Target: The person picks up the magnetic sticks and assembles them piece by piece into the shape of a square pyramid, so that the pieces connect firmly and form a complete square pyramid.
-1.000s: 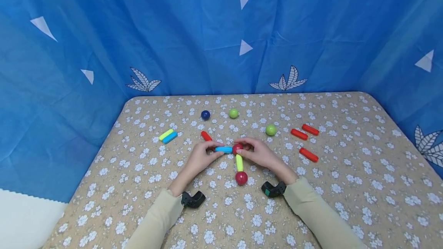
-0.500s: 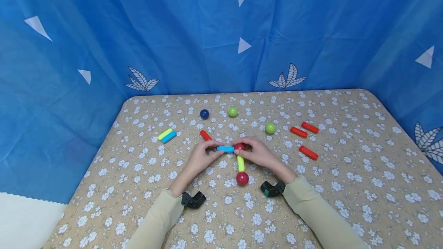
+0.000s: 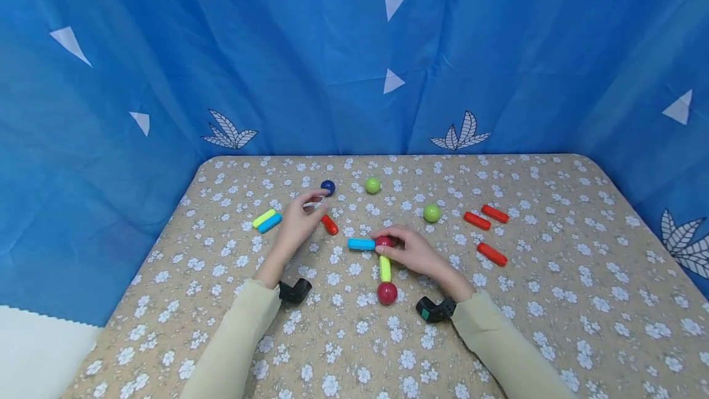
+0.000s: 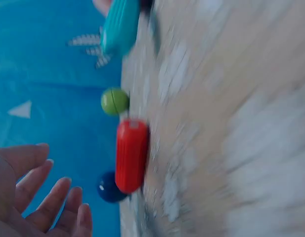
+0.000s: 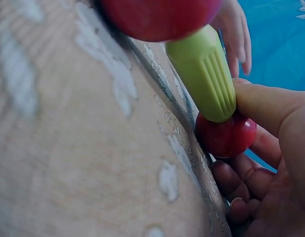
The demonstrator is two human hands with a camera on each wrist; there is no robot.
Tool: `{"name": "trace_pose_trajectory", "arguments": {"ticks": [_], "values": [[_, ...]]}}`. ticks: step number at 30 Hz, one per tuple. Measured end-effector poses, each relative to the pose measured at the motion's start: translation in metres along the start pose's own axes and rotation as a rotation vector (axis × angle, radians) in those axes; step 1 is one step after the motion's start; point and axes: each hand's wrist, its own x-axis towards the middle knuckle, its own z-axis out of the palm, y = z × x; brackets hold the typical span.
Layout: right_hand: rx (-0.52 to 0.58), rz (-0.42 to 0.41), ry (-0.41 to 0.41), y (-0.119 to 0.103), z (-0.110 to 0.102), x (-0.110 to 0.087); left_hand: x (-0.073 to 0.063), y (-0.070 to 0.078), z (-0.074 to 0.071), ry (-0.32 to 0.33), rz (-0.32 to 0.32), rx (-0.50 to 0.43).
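Observation:
My right hand (image 3: 412, 254) grips a red ball (image 5: 226, 136), its thumb and fingers around it. A yellow-green rod (image 3: 385, 268) joins this ball to a second red ball (image 3: 387, 293) nearer me. From the gripped ball's left side a light blue rod (image 3: 361, 244) points left. My left hand (image 3: 299, 217) holds nothing, its fingers spread apart in the left wrist view. Its fingertips reach near a dark blue ball (image 3: 328, 188); whether they touch it I cannot tell. A loose red rod (image 4: 132, 155) lies just right of that hand.
Two green balls (image 3: 373, 185) stand toward the back. Several red rods (image 3: 492, 254) lie on the right. On the left, a yellow rod (image 3: 264, 218) and another blue rod (image 3: 269, 223) lie side by side. A blue curtain (image 3: 332, 48) hangs behind the flowered tabletop (image 3: 554, 337).
My left hand has let go of the light blue rod and moved back and left toward the dark blue ball. My right hand has stayed on the red ball.

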Motion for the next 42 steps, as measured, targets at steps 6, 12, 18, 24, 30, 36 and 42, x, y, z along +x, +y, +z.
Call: {"name": "trace_pose_trajectory", "arguments": {"ticks": [6, 12, 18, 24, 30, 36, 42], "values": [[-0.005, 0.000, 0.000, 0.000, 0.002, -0.001, 0.040, -0.013, 0.000, -0.065, -0.097, 0.041], [0.001, -0.002, 0.001, 0.000, 0.001, -0.001, 0.059, -0.022, 0.005, -0.173, -0.128, 0.133], [0.026, -0.015, -0.007, 0.002, 0.002, 0.000, 0.062, -0.023, 0.006, -0.180, -0.149, 0.200], [0.024, -0.016, -0.007, 0.000, 0.001, -0.001, 0.061, -0.023, 0.008, -0.182, -0.124, 0.221], [0.010, -0.031, -0.012, 0.001, 0.001, -0.002, 0.067, -0.021, 0.015, -0.200, -0.069, 0.301], [-0.006, -0.025, -0.023, 0.000, 0.002, -0.002, 0.075, -0.005, 0.031, -0.182, 0.083, 0.465], [-0.007, -0.014, -0.008, -0.001, 0.001, 0.000, 0.081, 0.014, 0.053, -0.241, 0.221, 0.397]]}}
